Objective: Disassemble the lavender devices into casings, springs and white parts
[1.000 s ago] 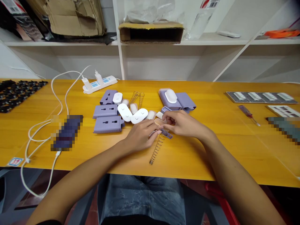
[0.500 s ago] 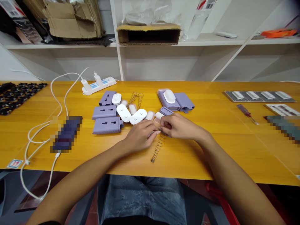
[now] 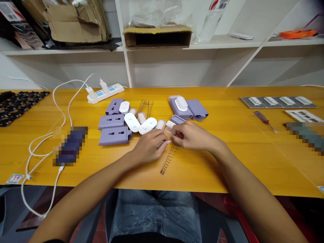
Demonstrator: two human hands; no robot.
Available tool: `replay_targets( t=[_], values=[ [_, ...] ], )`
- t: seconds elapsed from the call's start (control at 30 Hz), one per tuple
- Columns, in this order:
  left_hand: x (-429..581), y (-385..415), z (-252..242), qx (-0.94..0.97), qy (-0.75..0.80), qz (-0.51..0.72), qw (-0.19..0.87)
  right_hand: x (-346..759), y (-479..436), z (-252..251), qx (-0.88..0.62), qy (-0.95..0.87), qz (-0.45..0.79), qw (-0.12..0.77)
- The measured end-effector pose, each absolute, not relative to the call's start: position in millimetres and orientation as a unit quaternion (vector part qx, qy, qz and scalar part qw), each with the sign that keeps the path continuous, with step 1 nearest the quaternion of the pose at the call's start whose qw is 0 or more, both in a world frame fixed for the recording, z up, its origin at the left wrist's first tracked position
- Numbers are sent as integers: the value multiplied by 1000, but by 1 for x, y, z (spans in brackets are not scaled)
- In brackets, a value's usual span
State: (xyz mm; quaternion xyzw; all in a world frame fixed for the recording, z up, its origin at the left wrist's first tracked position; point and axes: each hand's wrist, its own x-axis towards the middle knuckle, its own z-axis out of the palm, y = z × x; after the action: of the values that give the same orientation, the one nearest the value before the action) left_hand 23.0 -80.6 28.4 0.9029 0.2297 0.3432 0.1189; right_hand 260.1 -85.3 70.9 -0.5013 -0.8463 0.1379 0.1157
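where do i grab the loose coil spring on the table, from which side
Pinch the coil spring near its lower end, coming from the table's near edge. It lies on its side, slanting across the tabletop. That end lies free, while the upper end sits close below the right hand, so fingers likely fit best there.

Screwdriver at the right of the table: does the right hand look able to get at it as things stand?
Probably yes. The right hand is at the small parts, and the stretch of yellow table between it and the screwdriver shows nothing in the way. It would likely have to leave those parts first.
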Motion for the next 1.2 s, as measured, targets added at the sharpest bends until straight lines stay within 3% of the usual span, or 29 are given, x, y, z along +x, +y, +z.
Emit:
replay_targets(
  t=[0.47, 0.93, 1.2],
  values=[
    [25, -87, 29, 912, 208, 331, 126, 258, -87, 74, -460, -819, 257, 225],
    [23, -88, 33, 901, 210, 343, 163, 255, -86, 65, -453, -784, 207, 371],
    [22, -87, 31, 898, 227, 351, 139, 251, -90, 68, -440, -782, 208, 388]
  ],
)
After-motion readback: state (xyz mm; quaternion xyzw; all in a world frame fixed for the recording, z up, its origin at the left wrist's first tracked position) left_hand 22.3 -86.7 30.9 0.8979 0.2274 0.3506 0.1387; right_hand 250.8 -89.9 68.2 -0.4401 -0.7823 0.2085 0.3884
